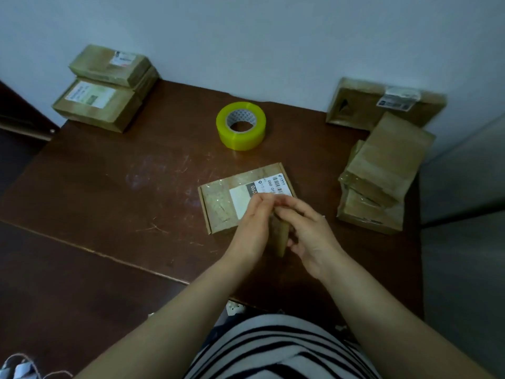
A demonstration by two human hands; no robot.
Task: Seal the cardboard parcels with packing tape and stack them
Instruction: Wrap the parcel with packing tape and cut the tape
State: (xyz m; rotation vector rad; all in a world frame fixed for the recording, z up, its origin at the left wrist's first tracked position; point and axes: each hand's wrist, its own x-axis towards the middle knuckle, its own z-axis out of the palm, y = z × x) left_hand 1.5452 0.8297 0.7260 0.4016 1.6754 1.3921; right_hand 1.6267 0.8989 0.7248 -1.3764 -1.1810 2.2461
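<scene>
Shirt: a black-and-white striped shirt fills the bottom edge, closest to the camera
Hands: the left hand and right hand are together, fingertips meeting, both pinching the tape strip
Tape strip: a short tan tape strip hangs down between the two palms; whether its lower end touches the table cannot be told
Table: a dark brown, scratched wooden table carries everything
Parcel in work: a flat cardboard parcel lies flat at the table's middle, just under and beyond the hands, with glossy tape across its top and a white shipping label with a barcode
Tape roll: a yellow-green roll of packing tape lies on its side beyond the parcel, well apart from it
Right pile: a loose right pile of taped parcels sits at the table's right edge
Leaning parcel: a labelled leaning parcel stands against the wall behind that pile
Left stack: a left stack of two labelled parcels sits at the far left corner
Wall: a pale wall closes the view
</scene>
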